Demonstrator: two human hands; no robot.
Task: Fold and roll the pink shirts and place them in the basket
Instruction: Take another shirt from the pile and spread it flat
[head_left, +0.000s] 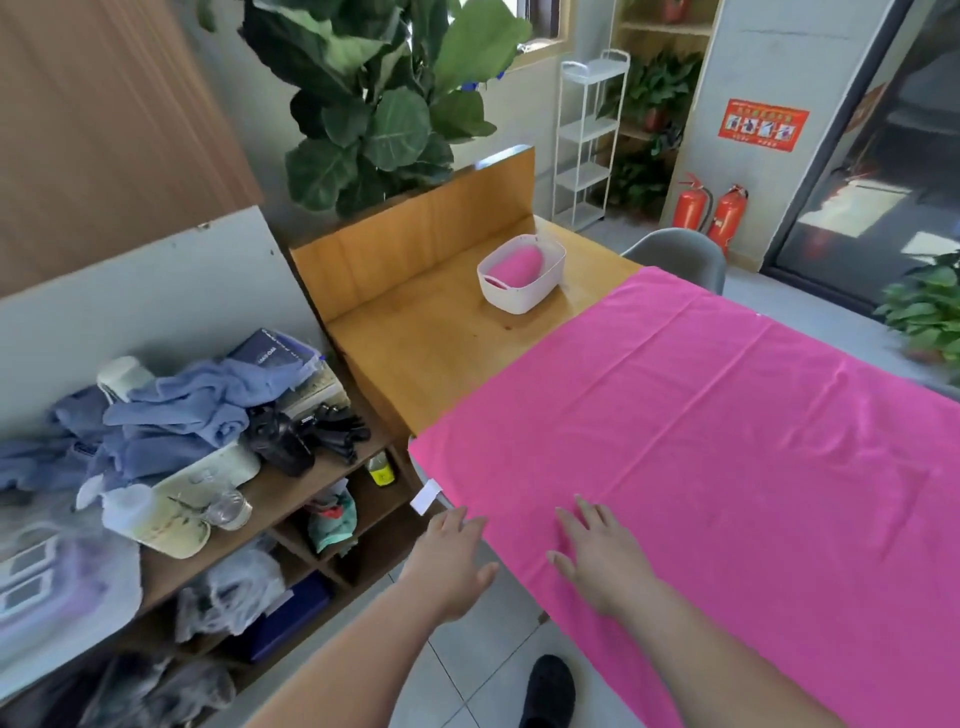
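Left grip: bare forearm stretched forward, palm down, fingers straight and close together. It is released and holds nothing. It hangs just off the near-left edge of the bright pink shirt spread flat, over the floor. The blur hides whether the fingertips touch that edge.
Right grip: palm down and flat on the spread pink shirt, close to its near-left edge. The fingers are straight and fanned apart, released, resting on the cloth without pinching it.
Spread pink shirt: lies smooth with faint crease lines and covers the near and right part of the orange-brown wooden desk. A small white tag sticks out at its left corner.
Basket: a white plastic basket with rounded corners stands upright on bare desk wood, beyond the spread pink shirt's far-left edge and apart from it.
Basket contents: one rolled pink shirt lies inside and fills most of it.
Shelf: a low wooden shelf unit stands left of the spread pink shirt, and a heap of crumpled blue towels lies on its top.
Tray: a cream oblong tray on that shelf top, well left of the spread pink shirt, carries a clear glass jar.
Floor: a dark shoe shows on pale tiles, just off the spread pink shirt's near edge.
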